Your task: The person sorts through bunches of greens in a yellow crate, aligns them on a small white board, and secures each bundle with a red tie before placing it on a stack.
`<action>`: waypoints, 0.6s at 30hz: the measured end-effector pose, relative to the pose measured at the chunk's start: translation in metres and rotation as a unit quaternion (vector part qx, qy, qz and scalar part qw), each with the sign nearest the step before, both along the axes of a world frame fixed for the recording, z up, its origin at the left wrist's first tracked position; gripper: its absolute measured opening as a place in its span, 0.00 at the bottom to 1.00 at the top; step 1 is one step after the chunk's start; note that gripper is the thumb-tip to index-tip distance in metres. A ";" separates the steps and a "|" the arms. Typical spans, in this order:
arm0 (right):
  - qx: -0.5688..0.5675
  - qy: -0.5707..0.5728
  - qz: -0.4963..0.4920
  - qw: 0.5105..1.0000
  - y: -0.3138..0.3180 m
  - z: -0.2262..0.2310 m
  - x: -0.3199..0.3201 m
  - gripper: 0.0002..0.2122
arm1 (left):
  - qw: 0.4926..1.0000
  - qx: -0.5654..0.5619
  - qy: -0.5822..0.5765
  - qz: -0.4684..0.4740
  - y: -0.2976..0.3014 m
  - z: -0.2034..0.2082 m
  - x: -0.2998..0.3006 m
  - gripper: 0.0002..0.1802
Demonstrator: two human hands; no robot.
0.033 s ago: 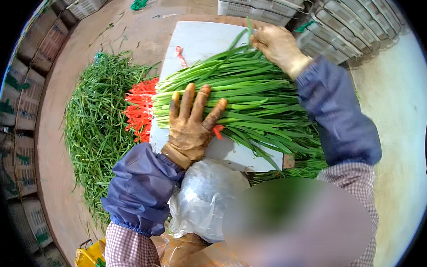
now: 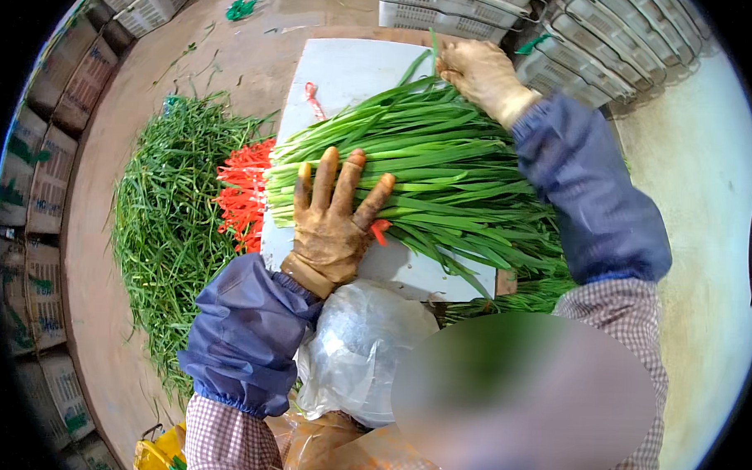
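Observation:
A broad bundle of garlic chives (image 2: 469,168) lies across a white board (image 2: 349,64), pale cut ends to the left and green leaves to the right. My gloved left hand (image 2: 331,225) rests flat on the pale stems, fingers spread. A red tie (image 2: 379,231) shows beside its thumb. At the far edge of the bundle my gloved right hand (image 2: 481,73) is closed, its fingertips against a thin chive leaf (image 2: 434,48) that stands up. The inside of that hand is hidden. Many red ties (image 2: 243,193) hang at the board's left edge.
Loose green leaves (image 2: 173,236) are heaped on the floor at left. A clear plastic bag (image 2: 364,342) sits at the near side of the board. White crates (image 2: 450,10) are stacked at the back, with more crates (image 2: 51,174) along the left. A yellow container (image 2: 160,451) stands at lower left.
The whole view has shifted slightly. Both hands keep nearly the same places on the chives, the left spread and the right closed.

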State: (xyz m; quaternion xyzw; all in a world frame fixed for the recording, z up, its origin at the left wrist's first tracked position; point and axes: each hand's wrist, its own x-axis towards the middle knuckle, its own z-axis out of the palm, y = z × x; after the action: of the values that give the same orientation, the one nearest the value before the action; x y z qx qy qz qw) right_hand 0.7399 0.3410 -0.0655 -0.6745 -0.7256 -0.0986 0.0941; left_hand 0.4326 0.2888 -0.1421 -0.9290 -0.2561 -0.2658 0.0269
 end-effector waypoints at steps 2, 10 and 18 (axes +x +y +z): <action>0.038 -0.053 -0.025 0.998 0.006 -0.006 0.011 0.11 | 1.000 0.000 0.016 -0.002 0.000 0.003 0.000 0.39; -0.093 0.391 -0.013 0.915 -0.078 0.011 0.027 0.12 | 1.000 0.009 0.019 0.001 -0.001 0.003 -0.002 0.39; -0.070 0.448 -0.036 0.891 -0.125 -0.008 0.007 0.07 | 1.000 0.023 0.013 0.002 0.000 -0.002 0.001 0.37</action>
State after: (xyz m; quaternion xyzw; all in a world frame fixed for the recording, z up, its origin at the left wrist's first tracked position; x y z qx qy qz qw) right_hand 0.7471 0.2164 -0.0736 -0.6776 -0.5867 0.2616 0.3581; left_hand 0.4338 0.2891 -0.1444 -0.9309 -0.2516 -0.2598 0.0519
